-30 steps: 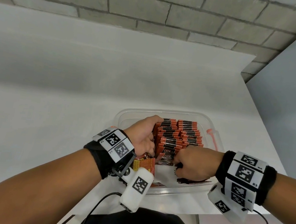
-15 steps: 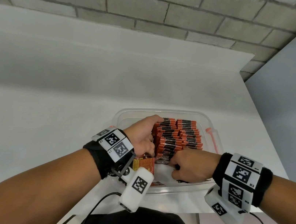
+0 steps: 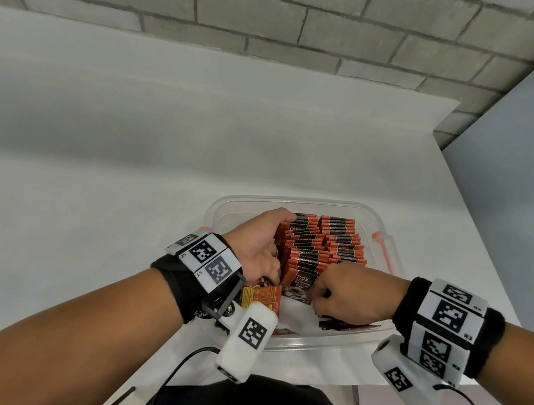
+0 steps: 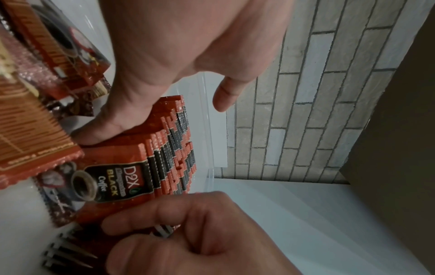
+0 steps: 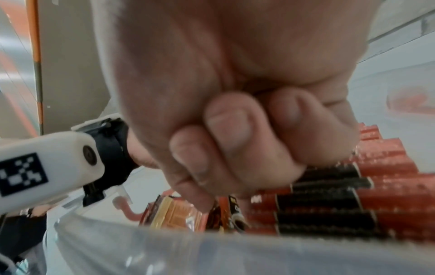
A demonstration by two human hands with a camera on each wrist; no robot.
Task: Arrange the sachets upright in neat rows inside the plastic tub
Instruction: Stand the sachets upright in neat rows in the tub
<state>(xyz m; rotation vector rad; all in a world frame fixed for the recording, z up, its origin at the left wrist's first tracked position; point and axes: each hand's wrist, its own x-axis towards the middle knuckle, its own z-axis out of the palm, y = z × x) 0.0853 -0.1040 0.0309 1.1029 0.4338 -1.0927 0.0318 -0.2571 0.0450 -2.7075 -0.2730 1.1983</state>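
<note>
A clear plastic tub (image 3: 297,201) holds two rows of red-and-black sachets (image 3: 332,243) standing on edge. My left hand (image 3: 261,241) lies along the left side of the left row, with the thumb (image 4: 110,126) pressed flat against the sachets' edges and the index finger straight past the far end. At the near end of that row, my right hand (image 3: 345,294) is curled with its fingers pinching the front sachet (image 3: 302,282), whose "D2X Black Coffee" face (image 4: 113,178) leans toward me. A serrated sachet edge shows between the right hand's fingers (image 4: 164,214).
Loose sachets lie on the tub floor: an orange-gold one (image 3: 262,297) under my left wrist and dark ones (image 3: 347,325) below my right hand. The tub has an orange clip (image 3: 383,251) on its right side. The white table (image 3: 84,209) ends just right of the tub.
My right hand has risen from the tub floor and moved left to the front of the left row. The left hand has stayed against the row's side.
</note>
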